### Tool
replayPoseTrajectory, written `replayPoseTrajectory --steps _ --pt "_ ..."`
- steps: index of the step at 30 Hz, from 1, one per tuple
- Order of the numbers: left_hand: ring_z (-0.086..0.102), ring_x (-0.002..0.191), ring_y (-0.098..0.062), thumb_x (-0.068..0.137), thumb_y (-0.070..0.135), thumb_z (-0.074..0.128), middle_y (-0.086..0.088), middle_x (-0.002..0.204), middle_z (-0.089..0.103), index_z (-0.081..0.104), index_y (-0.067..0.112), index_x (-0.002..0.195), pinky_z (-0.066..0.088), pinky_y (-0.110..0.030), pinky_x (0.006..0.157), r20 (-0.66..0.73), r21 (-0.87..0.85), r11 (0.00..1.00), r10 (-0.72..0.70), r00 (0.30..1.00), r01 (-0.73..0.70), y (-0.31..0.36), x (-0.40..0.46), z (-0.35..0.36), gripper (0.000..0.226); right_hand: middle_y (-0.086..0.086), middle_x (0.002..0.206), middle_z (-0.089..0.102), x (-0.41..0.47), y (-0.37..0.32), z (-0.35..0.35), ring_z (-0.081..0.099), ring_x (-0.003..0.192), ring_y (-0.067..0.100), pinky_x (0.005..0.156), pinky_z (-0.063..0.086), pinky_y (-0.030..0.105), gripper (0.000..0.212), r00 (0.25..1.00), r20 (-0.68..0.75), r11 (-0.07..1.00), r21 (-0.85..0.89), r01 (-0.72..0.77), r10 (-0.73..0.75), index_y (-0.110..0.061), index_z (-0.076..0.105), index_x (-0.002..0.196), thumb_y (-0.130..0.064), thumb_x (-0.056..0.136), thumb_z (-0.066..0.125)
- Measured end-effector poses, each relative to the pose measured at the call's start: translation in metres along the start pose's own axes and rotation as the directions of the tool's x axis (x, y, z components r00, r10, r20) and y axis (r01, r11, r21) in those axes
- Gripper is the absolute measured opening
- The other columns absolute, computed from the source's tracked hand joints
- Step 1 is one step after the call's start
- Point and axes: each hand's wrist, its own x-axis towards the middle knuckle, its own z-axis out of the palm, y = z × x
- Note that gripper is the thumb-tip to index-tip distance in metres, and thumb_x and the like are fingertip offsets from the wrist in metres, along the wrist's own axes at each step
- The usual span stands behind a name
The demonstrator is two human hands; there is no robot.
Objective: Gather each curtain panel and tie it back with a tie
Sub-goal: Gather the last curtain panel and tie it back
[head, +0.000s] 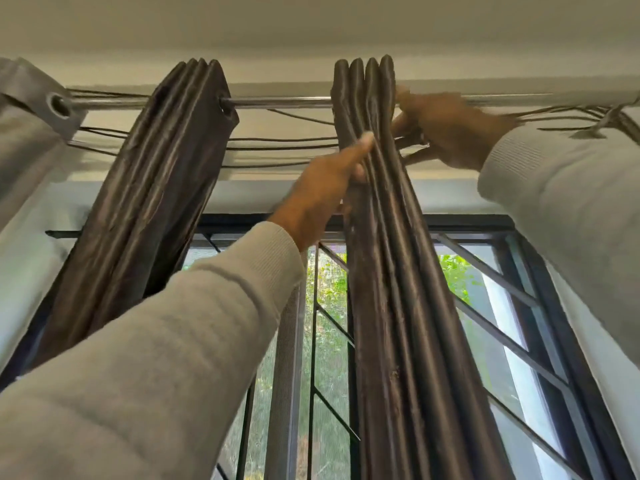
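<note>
A person's left hand (pixel 327 183) grips the gathered dark brown satin curtain panel (pixel 391 258) hanging from the chrome rod (pixel 277 102) — the blurred right hand (pixel 446 128) reaches behind its top; its grip cannot be told.

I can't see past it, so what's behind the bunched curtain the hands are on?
Beside the right brown curtain panel, a barred window with green foliage shows. The chrome rod passes through its top. Directly behind the folds is hidden.
</note>
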Motion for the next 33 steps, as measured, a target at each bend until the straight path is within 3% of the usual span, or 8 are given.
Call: replayPoseTrajectory --steps 7,9,12,18,21,26,29,33 --pt "0.074 0.064 0.001 0.114 0.060 0.023 0.016 0.068 0.075 0.069 0.025 0.100 0.062 -0.027 0.068 -0.134 -0.169 0.985 0.019 0.991 -0.042 0.004 0.031 -0.002 0.060 -0.007 0.082 0.078 0.011 0.007 0.022 0.076 0.074 0.009 0.065 0.061 0.025 0.069 0.997 -0.065 0.970 0.236 0.062 -0.048 -0.026 0.072 0.116 -0.072 0.105 0.022" --pt "0.077 0.075 -0.004 0.113 0.063 0.023 0.011 0.078 0.079 0.071 0.018 0.108 0.064 -0.027 0.077 -0.114 -0.192 0.981 0.010 0.993 -0.032 0.005 0.037 0.003 0.066 -0.002 0.098 0.081 0.012 0.008 0.033 0.079 0.089 0.015 0.079 0.064 0.028 0.080 0.998 -0.031 0.968 0.245 0.060 -0.054 -0.022 0.073 0.123 -0.078 0.101 0.020" --pt "0.075 0.112 -0.037 0.105 0.078 0.031 -0.017 0.113 0.079 0.074 0.010 0.122 0.058 -0.054 0.107 -0.094 -0.227 0.974 -0.033 0.995 0.011 -0.002 0.049 0.010 0.083 0.024 0.134 0.068 0.020 0.014 0.044 0.065 0.127 0.042 0.109 0.052 0.056 0.083 0.995 0.063 0.958 0.280 0.060 -0.081 -0.019 0.071 0.134 -0.080 0.098 0.027" --pt "0.072 0.117 -0.035 0.096 0.088 0.031 -0.011 0.120 0.078 0.075 0.017 0.129 0.051 -0.059 0.112 -0.009 -0.149 0.989 -0.007 1.000 0.006 -0.028 0.044 -0.001 0.090 0.019 0.123 0.072 0.009 0.036 0.038 0.070 0.116 0.033 0.104 0.052 0.051 0.097 0.996 0.054 0.959 0.277 0.052 -0.069 -0.012 0.072 0.131 -0.083 0.096 0.016" --pt "0.072 0.111 -0.027 0.102 0.082 0.021 -0.008 0.118 0.079 0.075 0.016 0.130 0.050 -0.046 0.102 0.015 -0.090 0.996 -0.002 1.000 0.003 -0.041 0.013 0.006 0.090 0.017 0.115 0.071 -0.007 0.055 0.047 0.069 0.103 0.028 0.090 0.055 0.043 0.091 0.994 0.033 0.938 0.334 0.088 -0.105 -0.009 0.073 0.130 -0.077 0.101 0.019" --pt "0.074 0.091 -0.010 0.112 0.064 0.020 -0.003 0.103 0.080 0.078 0.015 0.112 0.057 -0.024 0.071 -0.054 -0.146 0.989 -0.042 0.998 0.034 -0.062 -0.060 0.024 0.076 0.011 0.109 0.079 -0.070 0.082 0.085 0.074 0.096 0.023 0.093 0.060 0.042 0.061 0.991 -0.100 0.915 0.386 0.121 -0.089 -0.014 0.080 0.118 -0.059 0.108 0.039" --pt "0.076 0.105 -0.011 0.112 0.062 0.022 -0.006 0.115 0.082 0.080 0.015 0.118 0.056 -0.025 0.078 -0.103 -0.193 0.980 -0.067 0.992 0.046 -0.071 -0.103 0.033 0.075 0.001 0.098 0.081 -0.128 0.086 0.106 0.076 0.090 0.012 0.087 0.061 0.033 0.040 0.962 -0.240 0.929 0.309 0.203 -0.130 -0.012 0.080 0.112 -0.035 0.112 0.048" --pt "0.077 0.108 -0.009 0.108 0.066 0.026 -0.002 0.113 0.083 0.083 0.027 0.111 0.059 -0.027 0.087 -0.127 -0.266 0.961 -0.115 0.985 0.078 -0.089 -0.168 0.049 0.070 0.001 0.106 0.082 -0.203 0.101 0.125 0.078 0.101 0.015 0.094 0.060 0.032 0.036 0.974 -0.202 0.921 0.351 0.168 -0.101 -0.011 0.078 0.118 -0.027 0.112 0.046"
